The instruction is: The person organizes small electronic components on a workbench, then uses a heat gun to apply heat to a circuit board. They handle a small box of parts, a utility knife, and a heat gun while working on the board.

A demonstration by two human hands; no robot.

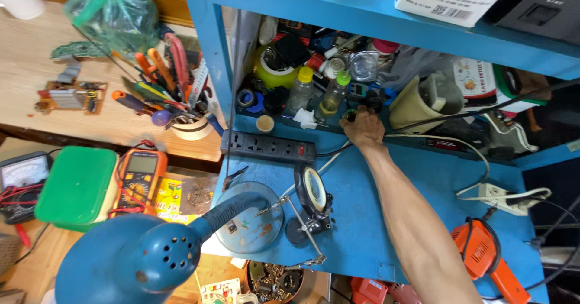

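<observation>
I am reaching my right hand (363,127) forward across the blue counter (423,183) to the lower shelf (284,119), and the fingers are curling around a small dark round thing (373,103) at the shelf's front edge. I cannot tell whether the grip is fully clamped on it, because the knuckles are hiding the fingertips. My left hand is not showing anywhere.

I judge that I am at the picking step, with the thing not yet lifted. Drawing it out cleanly is calling for a firm pinch and a pull straight back, low under the upper shelf board.

The shelf is crowding the hand. Two small bottles with a yellow cap (300,89) and a green cap (335,92) are standing just beside it on one side, and a beige jug-like container (423,101) is sitting on the other. A black cable (483,110) is running past the wrist, and a black power strip (269,145) is lying close by. A magnifier on a stand (314,192) and a blue lamp (130,261) are standing nearer to me.
</observation>
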